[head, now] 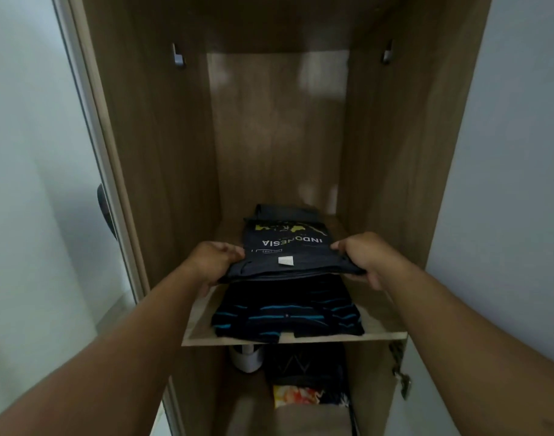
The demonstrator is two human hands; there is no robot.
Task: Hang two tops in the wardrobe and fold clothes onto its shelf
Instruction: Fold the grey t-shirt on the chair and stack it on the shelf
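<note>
View: looking forward and down into an open wooden wardrobe [162, 158], both bare forearms reaching in.
Left hand [214, 262]: curled round the left edge of a folded dark T-shirt [288, 254], thumb on top, fingers tucked beneath the fabric.
Right hand [365, 256]: curled round the right edge of the same T-shirt, thumb on top near the print, fingers wrapped under.
Grip: both hands closed firmly on the cloth, no slack fingers visible.
Folded dark T-shirt: held flat and level between the hands, just above the shelf [382, 333]; white lettering "INDONESIA" reads upside down, with a yellow-green graphic beyond it and a small pale label near the front edge.
Striped garment [286, 316]: folded, dark with thin blue stripes, lying on the shelf directly below the held T-shirt, front edge at the shelf lip.
Behind: another dark folded piece [285, 212] showing past the far end of the T-shirt, towards the back panel; whether lying on the shelf cannot be told.
Rail brackets: metal bracket [178, 56] on the left inner wall, second bracket [387, 55] on the right inner wall.
Below the shelf: white rounded object [246, 358], dark patterned fabric [304, 366], brightly printed cloth [301, 396].
Left side: pale open door [33, 184] with a dark handle [105, 212].
</note>
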